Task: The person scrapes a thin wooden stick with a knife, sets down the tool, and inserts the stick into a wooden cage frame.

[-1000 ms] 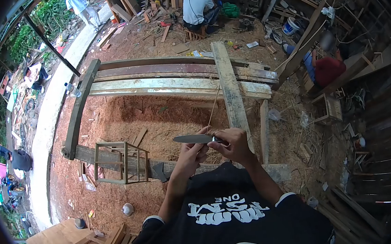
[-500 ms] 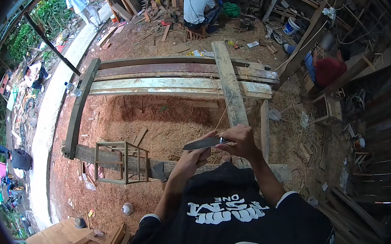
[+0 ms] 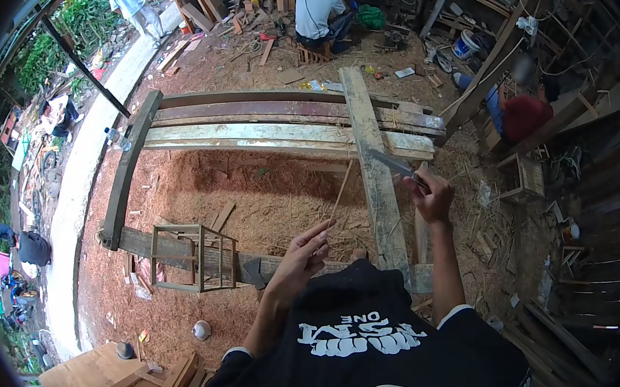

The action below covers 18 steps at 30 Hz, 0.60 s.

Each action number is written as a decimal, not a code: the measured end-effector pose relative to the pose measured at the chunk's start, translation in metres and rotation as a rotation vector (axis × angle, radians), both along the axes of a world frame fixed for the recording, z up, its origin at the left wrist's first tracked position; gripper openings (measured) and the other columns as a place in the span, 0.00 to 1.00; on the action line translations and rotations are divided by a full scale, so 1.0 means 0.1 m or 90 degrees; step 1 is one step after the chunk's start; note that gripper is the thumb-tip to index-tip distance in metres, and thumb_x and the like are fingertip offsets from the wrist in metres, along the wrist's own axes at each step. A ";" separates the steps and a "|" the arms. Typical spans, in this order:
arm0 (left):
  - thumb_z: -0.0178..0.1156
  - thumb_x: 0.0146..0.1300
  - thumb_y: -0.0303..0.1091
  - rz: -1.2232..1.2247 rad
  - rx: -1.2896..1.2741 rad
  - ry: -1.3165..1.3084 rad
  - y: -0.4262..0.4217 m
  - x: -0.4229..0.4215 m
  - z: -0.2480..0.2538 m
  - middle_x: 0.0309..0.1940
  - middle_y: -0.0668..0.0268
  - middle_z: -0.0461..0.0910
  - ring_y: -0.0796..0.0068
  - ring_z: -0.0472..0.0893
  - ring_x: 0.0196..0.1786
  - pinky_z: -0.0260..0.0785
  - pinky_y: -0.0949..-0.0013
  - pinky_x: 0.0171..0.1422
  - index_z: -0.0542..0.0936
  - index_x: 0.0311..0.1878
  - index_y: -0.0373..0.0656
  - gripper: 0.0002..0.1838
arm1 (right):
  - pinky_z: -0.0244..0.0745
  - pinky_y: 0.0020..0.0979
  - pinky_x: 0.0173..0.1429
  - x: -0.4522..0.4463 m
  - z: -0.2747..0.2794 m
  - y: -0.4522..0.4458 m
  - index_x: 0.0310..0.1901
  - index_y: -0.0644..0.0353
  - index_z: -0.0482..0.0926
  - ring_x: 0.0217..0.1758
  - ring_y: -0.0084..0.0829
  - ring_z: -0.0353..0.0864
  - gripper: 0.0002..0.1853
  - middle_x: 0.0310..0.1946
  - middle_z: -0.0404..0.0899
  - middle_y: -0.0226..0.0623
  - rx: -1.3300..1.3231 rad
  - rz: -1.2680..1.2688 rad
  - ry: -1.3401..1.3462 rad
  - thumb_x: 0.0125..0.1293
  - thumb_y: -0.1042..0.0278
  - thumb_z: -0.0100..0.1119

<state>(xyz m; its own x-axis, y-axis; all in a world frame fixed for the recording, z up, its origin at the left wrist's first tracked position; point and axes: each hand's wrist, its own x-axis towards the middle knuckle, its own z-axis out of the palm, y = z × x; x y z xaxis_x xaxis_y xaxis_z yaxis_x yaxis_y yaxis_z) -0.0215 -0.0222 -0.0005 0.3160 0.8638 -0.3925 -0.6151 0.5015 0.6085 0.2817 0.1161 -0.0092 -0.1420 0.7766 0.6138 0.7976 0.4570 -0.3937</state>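
My right hand (image 3: 432, 195) is closed round the handle of a knife (image 3: 393, 163), its blade pointing up and left above an upright plank (image 3: 371, 150). My left hand (image 3: 305, 257), to the left of the plank, pinches the lower end of a thin strip (image 3: 344, 189), which slants up to the right toward the plank. The two hands are apart. Pale boards (image 3: 244, 131) lie across the frame beyond them.
A small wooden frame (image 3: 198, 256) stands at left, near a water bottle (image 3: 118, 139) farther back. One person in white (image 3: 316, 14) crouches at the back; another in red (image 3: 525, 114) sits at right. Loose wood (image 3: 179, 381) lies at lower left.
My right hand has moved right with the knife, away from my left hand. The blade now tilts up and left instead of lying nearly level. The strip's lower end shows at my left fingertips.
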 end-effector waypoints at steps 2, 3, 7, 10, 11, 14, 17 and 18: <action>0.54 0.78 0.34 0.021 -0.002 0.000 0.04 0.02 -0.05 0.26 0.79 0.65 0.91 0.57 0.22 0.48 0.82 0.22 0.66 0.75 0.40 0.26 | 0.70 0.33 0.27 -0.06 0.03 -0.13 0.30 0.55 0.85 0.20 0.34 0.80 0.22 0.16 0.77 0.32 -0.028 0.034 0.023 0.66 0.42 0.67; 0.55 0.77 0.35 0.030 0.004 -0.015 0.09 0.03 -0.06 0.27 0.77 0.69 0.91 0.57 0.22 0.49 0.82 0.22 0.68 0.74 0.40 0.25 | 0.70 0.33 0.27 -0.13 0.05 -0.18 0.30 0.56 0.84 0.20 0.34 0.79 0.22 0.16 0.77 0.32 -0.040 0.053 0.035 0.65 0.43 0.67; 0.56 0.77 0.35 0.058 0.052 0.077 0.21 0.12 0.00 0.28 0.75 0.72 0.91 0.59 0.21 0.51 0.81 0.22 0.73 0.70 0.41 0.21 | 0.68 0.35 0.27 -0.56 0.00 -0.41 0.30 0.57 0.85 0.19 0.35 0.78 0.22 0.16 0.76 0.33 -0.070 0.193 0.108 0.63 0.44 0.70; 0.56 0.77 0.34 0.068 0.097 0.149 0.25 0.20 -0.05 0.29 0.73 0.74 0.91 0.60 0.21 0.52 0.81 0.23 0.77 0.66 0.40 0.18 | 0.67 0.35 0.27 -0.79 0.04 -0.52 0.31 0.60 0.85 0.19 0.33 0.78 0.22 0.16 0.76 0.33 -0.088 0.279 0.130 0.61 0.44 0.71; 0.56 0.77 0.34 0.074 0.107 0.166 0.25 0.22 -0.05 0.29 0.73 0.75 0.91 0.61 0.21 0.52 0.81 0.23 0.78 0.65 0.40 0.18 | 0.67 0.35 0.27 -0.83 0.06 -0.54 0.31 0.60 0.85 0.19 0.33 0.78 0.21 0.16 0.76 0.33 -0.101 0.285 0.110 0.61 0.45 0.72; 0.57 0.76 0.33 0.100 0.135 0.215 0.26 0.26 -0.11 0.30 0.73 0.77 0.91 0.64 0.22 0.53 0.81 0.23 0.80 0.63 0.39 0.16 | 0.67 0.35 0.28 -0.88 0.10 -0.56 0.31 0.60 0.85 0.19 0.34 0.77 0.20 0.16 0.76 0.33 -0.131 0.299 0.100 0.61 0.47 0.72; 0.57 0.76 0.32 0.090 0.149 0.252 0.23 0.25 -0.06 0.30 0.73 0.77 0.90 0.63 0.23 0.52 0.81 0.25 0.79 0.63 0.37 0.17 | 0.66 0.35 0.28 -0.89 0.06 -0.57 0.30 0.60 0.85 0.18 0.34 0.75 0.21 0.15 0.74 0.33 -0.128 0.308 0.124 0.61 0.47 0.72; 0.56 0.76 0.32 0.078 0.153 0.261 0.23 0.25 -0.03 0.31 0.72 0.76 0.90 0.62 0.24 0.51 0.81 0.26 0.78 0.64 0.37 0.17 | 0.65 0.35 0.27 -0.90 0.08 -0.58 0.30 0.60 0.85 0.18 0.34 0.75 0.21 0.15 0.74 0.33 -0.118 0.309 0.125 0.61 0.46 0.72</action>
<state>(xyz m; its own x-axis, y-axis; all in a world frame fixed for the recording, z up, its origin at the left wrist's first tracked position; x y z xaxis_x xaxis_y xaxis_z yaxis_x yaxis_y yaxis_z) 0.0032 0.0005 -0.0038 0.0674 0.9664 -0.2481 -0.3461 0.2559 0.9026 0.1918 0.0581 -0.0013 -0.4079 0.7474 0.5244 0.4161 0.6634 -0.6219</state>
